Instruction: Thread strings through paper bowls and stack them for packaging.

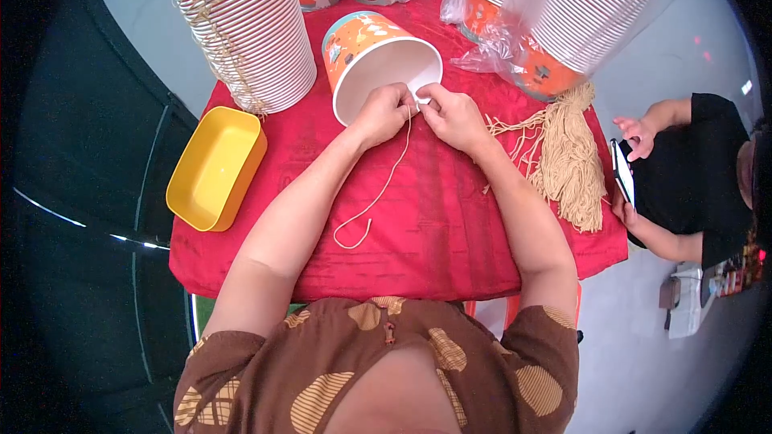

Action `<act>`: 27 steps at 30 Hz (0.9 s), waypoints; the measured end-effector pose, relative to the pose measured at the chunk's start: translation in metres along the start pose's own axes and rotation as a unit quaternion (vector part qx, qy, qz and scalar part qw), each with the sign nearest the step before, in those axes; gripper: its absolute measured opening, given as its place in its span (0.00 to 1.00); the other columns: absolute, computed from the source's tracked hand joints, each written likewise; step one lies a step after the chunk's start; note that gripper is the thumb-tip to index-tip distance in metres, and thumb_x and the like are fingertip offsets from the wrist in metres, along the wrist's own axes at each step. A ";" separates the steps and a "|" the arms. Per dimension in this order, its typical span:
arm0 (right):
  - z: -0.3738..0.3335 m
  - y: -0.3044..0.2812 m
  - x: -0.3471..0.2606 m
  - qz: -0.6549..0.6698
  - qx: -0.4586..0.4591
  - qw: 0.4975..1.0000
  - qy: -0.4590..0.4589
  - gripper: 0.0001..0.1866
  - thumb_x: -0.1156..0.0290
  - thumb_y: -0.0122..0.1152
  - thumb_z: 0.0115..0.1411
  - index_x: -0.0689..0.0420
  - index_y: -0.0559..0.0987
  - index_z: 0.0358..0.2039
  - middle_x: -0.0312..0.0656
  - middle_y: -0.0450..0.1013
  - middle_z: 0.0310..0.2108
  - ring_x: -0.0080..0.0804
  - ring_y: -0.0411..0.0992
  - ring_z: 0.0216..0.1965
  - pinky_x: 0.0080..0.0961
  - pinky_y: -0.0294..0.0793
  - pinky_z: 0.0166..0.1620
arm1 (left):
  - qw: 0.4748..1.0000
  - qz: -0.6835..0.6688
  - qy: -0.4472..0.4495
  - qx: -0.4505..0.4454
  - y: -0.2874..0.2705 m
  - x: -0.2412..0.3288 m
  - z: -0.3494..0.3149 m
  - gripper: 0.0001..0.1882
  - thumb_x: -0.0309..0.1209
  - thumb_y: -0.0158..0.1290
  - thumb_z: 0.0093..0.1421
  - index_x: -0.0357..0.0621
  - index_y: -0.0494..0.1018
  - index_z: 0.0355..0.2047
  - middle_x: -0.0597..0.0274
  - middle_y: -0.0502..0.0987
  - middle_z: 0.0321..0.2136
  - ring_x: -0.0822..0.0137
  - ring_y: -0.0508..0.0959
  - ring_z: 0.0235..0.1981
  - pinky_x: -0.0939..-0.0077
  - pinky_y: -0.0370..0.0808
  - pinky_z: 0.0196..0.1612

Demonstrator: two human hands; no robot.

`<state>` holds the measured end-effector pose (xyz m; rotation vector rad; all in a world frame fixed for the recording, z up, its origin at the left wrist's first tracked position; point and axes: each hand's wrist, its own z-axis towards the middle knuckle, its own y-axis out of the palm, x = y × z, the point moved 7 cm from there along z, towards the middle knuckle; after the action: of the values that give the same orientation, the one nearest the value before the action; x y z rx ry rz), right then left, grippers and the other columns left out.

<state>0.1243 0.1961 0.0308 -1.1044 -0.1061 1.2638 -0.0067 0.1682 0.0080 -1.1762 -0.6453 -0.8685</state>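
Both of your hands are meeting at the lower right rim of the orange bucket (368,37), which is lying on its side at the upper centre of the frame, its white mouth facing you. Your left hand (384,116) is keeping its fingertips narrow, pinching the pale cord (392,171); your right hand (454,120) is closing thumb and finger on the cord just beside it, the exact contact being too small to make out. The cord's free length is hanging from the fingers and curling into an open hook near the centre of the frame, resting on the red cloth (418,229) that is covering the table. A bundle of tan cords (572,161) is lying right of your right forearm. A yellow tub (215,165) is sitting at the left, just below a tall stack of buckets (249,36) with cords trailing down its side. More stacked buckets (599,20), partly in clear plastic (492,48), are standing at the upper right. At the far right, another person (696,165) is holding a phone (622,173).
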 end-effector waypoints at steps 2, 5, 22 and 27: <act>-0.001 0.005 0.004 -0.013 0.006 1.000 0.022 0.10 0.74 0.57 0.56 0.59 0.76 0.40 0.52 0.76 0.25 0.45 0.78 0.28 0.37 0.75 0.30 | 1.000 0.007 -0.006 -0.001 -0.001 0.001 0.000 0.04 0.24 0.55 0.54 0.35 0.73 0.27 0.49 0.78 0.27 0.58 0.78 0.31 0.65 0.73 0.36; -0.003 0.011 0.008 -0.026 0.041 0.999 0.000 0.09 0.74 0.58 0.56 0.59 0.76 0.38 0.52 0.75 0.24 0.45 0.78 0.27 0.37 0.75 0.29 | 1.000 0.011 -0.006 0.000 0.000 0.002 0.001 0.04 0.24 0.55 0.54 0.35 0.73 0.27 0.49 0.78 0.27 0.59 0.78 0.31 0.65 0.73 0.35; 0.000 0.005 0.016 0.100 0.002 0.995 0.027 0.02 0.78 0.54 0.59 0.63 0.72 0.32 0.47 0.75 0.24 0.34 0.78 0.27 0.30 0.75 0.31 | 0.994 -0.084 -0.065 0.012 0.011 -0.008 0.007 0.05 0.25 0.52 0.60 0.37 0.72 0.27 0.63 0.73 0.22 0.74 0.70 0.23 0.77 0.68 0.26; -0.001 0.005 0.015 0.098 -0.019 0.995 0.017 0.03 0.78 0.56 0.58 0.63 0.76 0.32 0.43 0.75 0.24 0.29 0.75 0.28 0.26 0.73 0.33 | 0.965 -0.226 -0.132 0.017 0.009 -0.011 0.005 0.04 0.20 0.51 0.56 0.36 0.72 0.24 0.60 0.74 0.19 0.73 0.71 0.19 0.76 0.67 0.21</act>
<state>0.1265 0.2067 0.0200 -1.1914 0.0051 1.4212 -0.0047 0.1767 -0.0043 -1.1408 -1.1742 -1.0844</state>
